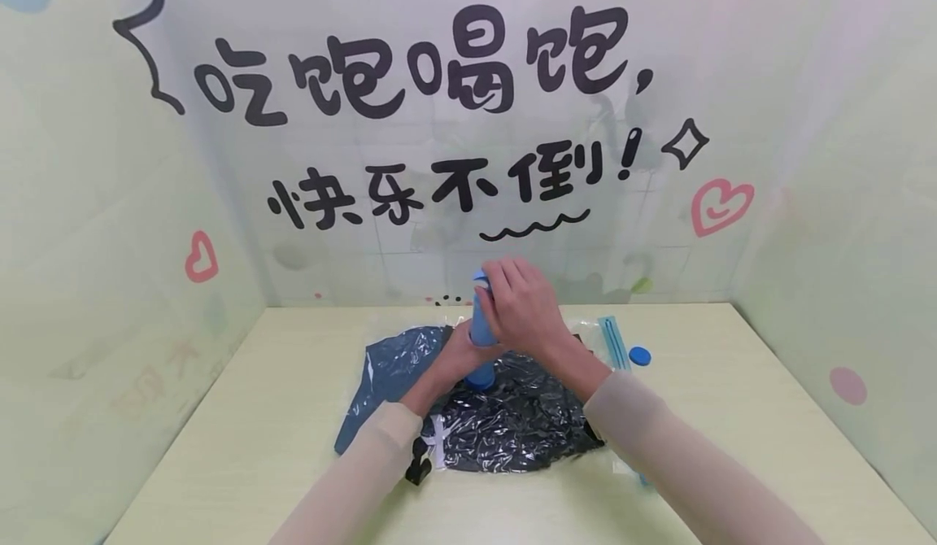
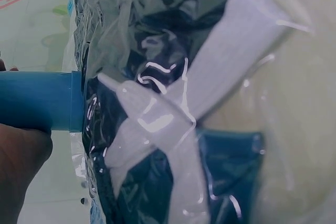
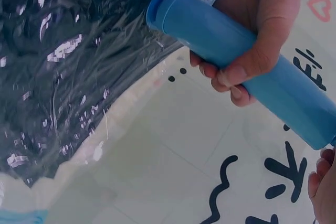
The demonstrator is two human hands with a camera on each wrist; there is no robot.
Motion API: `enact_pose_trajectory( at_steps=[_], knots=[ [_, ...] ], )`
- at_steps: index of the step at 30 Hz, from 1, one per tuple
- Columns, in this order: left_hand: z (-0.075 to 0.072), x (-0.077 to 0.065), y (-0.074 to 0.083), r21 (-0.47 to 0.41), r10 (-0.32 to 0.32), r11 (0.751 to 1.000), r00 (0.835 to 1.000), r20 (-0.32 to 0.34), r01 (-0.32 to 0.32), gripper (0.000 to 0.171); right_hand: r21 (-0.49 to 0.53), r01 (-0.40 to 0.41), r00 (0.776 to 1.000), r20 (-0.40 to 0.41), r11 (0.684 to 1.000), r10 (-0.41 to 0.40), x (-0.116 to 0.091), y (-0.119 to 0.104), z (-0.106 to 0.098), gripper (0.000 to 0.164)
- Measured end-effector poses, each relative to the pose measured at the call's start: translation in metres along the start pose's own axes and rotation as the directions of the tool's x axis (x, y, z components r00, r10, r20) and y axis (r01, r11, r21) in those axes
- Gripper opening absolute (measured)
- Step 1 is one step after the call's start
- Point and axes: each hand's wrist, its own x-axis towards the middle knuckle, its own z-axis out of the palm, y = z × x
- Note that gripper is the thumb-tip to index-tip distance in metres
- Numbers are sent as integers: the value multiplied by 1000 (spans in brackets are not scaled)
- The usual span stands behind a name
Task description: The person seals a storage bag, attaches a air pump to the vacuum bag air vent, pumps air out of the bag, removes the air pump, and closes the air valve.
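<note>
A blue cylindrical hand pump stands upright, its base against a clear plastic storage bag. My left hand is wrapped around the pump's barrel, thumb and fingers visible in the right wrist view. At the pump's top, my right hand grips the handle end, mostly hiding it. Inside the bag lie dark, wrinkled fabric and a teal-blue piece at the left. White straps cross under the film in the left wrist view.
Right of the bag, a round blue cap lies on the pale wooden table. A light blue strip sits at the bag's right edge. A black clip-like piece is at the front left. Printed curtains enclose the back and sides.
</note>
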Motion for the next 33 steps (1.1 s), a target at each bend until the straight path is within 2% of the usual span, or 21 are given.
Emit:
enact_pose_trajectory(
  at_steps=[7, 9, 10, 11, 12, 13, 15, 17, 18, 19, 20, 21, 23, 26, 29, 33],
  knots=[
    [0, 1, -2, 14, 30, 999, 1000, 8, -30, 47, 119, -113, 992, -47, 986, 119, -7, -8, 9, 29],
    [-1, 1, -3, 2, 34, 999, 999, 6, -34, 50, 198, -190, 978, -45, 962, 202, -7, -12, 12, 31],
    [-2, 1, -3, -3, 36, 999, 999, 3, -36, 51, 252, -239, 966, -35, 938, 256, -8, -14, 14, 34],
    [-2, 1, -3, -5, 41, 999, 999, 0, -41, 53, 313, -298, 947, -17, 902, 319, -8, -17, 16, 38],
    [-2, 1, -3, -5, 39, 999, 999, -3, -39, 54, 378, -365, 921, 11, 851, 391, -9, -20, 18, 44],
    [-3, 1, -2, -7, 39, 999, 999, -5, -39, 55, 445, -434, 885, 48, 783, 464, -11, -23, 21, 51],
    [-2, 1, -1, 4, 37, 999, 999, -10, -37, 56, 557, -554, 793, 127, 619, 596, -12, -29, 25, 65],
    [-1, 1, 1, 20, 33, 999, 999, -19, -32, 56, 633, -629, 694, 198, 451, 692, -13, -33, 30, 71],
    [0, 1, 2, 35, 30, 999, 999, -27, -29, 56, 655, -652, 650, 225, 381, 726, -12, -35, 32, 70],
    [1, 1, 2, 46, 24, 999, 999, -35, -23, 56, 669, -668, 613, 246, 326, 751, -12, -36, 34, 68],
    [2, 1, 2, 62, 17, 998, 999, -43, -14, 55, 675, -680, 581, 260, 285, 771, -12, -37, 36, 63],
    [2, 1, 2, 77, 6, 997, 999, -51, -2, 55, 674, -692, 558, 270, 259, 785, -12, -37, 38, 58],
    [3, 2, 2, 110, -13, 994, 998, -58, 19, 53, 664, -708, 530, 277, 240, 801, -11, -38, 41, 46],
    [2, 2, 1, 152, -16, 988, 998, -54, 24, 50, 648, -722, 513, 269, 241, 815, -10, -39, 45, 37],
    [-1, 3, -1, 181, 33, 983, 999, -37, -26, 47, 659, -711, 520, 259, 245, 814, -11, -40, 48, 33],
    [-3, 0, 0, 197, 89, 977, 996, -12, -85, 49, 685, -681, 550, 245, 258, 799, -13, -41, 50, 28]
  ],
)
